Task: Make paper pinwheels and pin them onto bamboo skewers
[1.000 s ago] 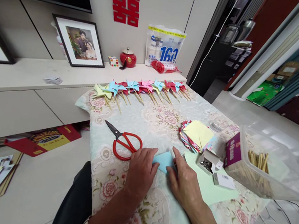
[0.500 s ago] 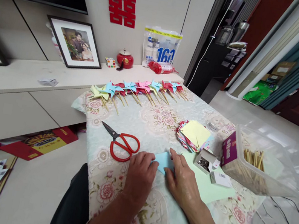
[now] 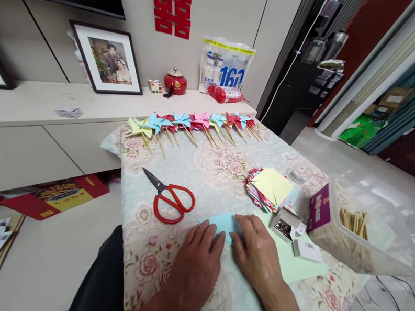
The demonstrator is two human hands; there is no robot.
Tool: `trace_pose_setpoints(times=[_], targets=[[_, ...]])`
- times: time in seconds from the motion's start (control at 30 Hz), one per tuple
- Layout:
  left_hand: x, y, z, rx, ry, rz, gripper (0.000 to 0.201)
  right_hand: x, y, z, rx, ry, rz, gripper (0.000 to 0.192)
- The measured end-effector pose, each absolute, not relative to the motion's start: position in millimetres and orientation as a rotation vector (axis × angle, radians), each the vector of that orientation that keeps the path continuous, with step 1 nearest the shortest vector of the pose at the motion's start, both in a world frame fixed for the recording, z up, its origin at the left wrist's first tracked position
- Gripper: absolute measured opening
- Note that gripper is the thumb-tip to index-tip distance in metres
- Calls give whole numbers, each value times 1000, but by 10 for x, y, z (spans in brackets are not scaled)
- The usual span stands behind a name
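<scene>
A light blue sheet of paper, apparently folded, lies on the tablecloth in front of me. My left hand rests palm down, fingers stretched flat over the paper's lower left edge. At the paper's right end is my right hand, its thumb and fingers closed around the edge; part of the paper is hidden beneath it. Left of my hands lie red-handled scissors with the blades apart. A stack of colored paper squares, a pale yellow one on top, sits beyond my right hand.
Finished paper pinwheels on sticks line the table's far edge. To the right are a small box of metal pins, a white box, a pale green sheet and a clear plastic bin of wooden sticks.
My left hand has slid down and slightly right, its fingers straightening, so more of the blue paper's left side shows. My right hand stays at the paper's right end.
</scene>
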State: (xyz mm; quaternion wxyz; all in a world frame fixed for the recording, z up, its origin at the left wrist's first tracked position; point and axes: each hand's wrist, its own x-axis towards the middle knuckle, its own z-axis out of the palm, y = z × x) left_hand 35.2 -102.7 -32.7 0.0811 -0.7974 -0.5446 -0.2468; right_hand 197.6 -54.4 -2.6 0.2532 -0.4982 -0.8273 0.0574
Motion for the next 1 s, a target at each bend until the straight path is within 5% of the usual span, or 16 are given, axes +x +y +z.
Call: trace_pose_setpoints(times=[0.53, 1.0], targets=[[374, -1154, -290, -2455, -1728, -747, 40, 1990, -909, -86, -899, -2449, -30, 50], [372, -1145, -284, -2248, -1940, -707, 43, 2019, -964, -103, -972, -2378, -126, 36]])
